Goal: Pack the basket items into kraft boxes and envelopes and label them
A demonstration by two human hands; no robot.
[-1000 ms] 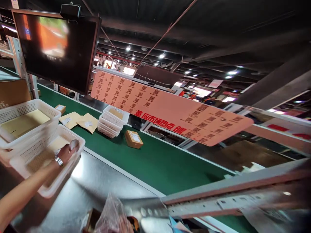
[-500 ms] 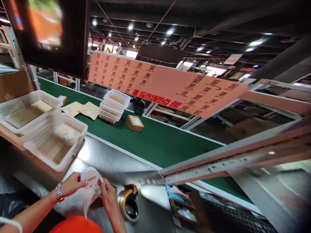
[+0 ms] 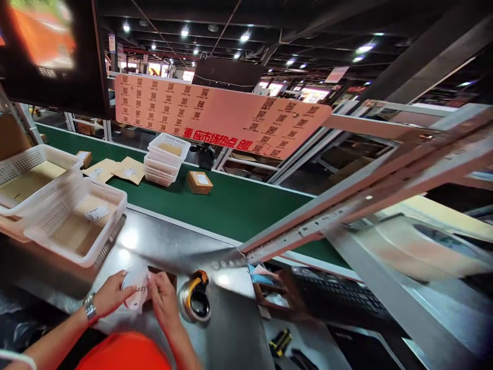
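Note:
My left hand (image 3: 110, 297), a metal watch at its wrist, is closed on a white round container (image 3: 130, 282) with dark lettering on its face; the thumb lies across it. My right hand (image 3: 162, 293) pinches clear plastic film (image 3: 145, 290) against the container's right side. How far the film wraps round it I cannot tell. Just right of that hand, a tape dispenser (image 3: 197, 298) with an orange-and-black handle rests on the metal table (image 3: 227, 313). Part of a brown box behind the right fingers is mostly hidden.
White baskets (image 3: 82, 221) with brown packages stand at the left. Beyond the table runs a green conveyor belt (image 3: 246, 208) carrying envelopes, stacked baskets (image 3: 165, 159) and a small carton (image 3: 199, 182). A metal frame bar (image 3: 308, 221) slants across the right, above a keyboard (image 3: 339, 293) and a yellow-black cutter (image 3: 280, 341).
The view has swung right, bringing the cutter into sight. The container has tilted in my left hand, and my right hand has drawn the film up closer beside it.

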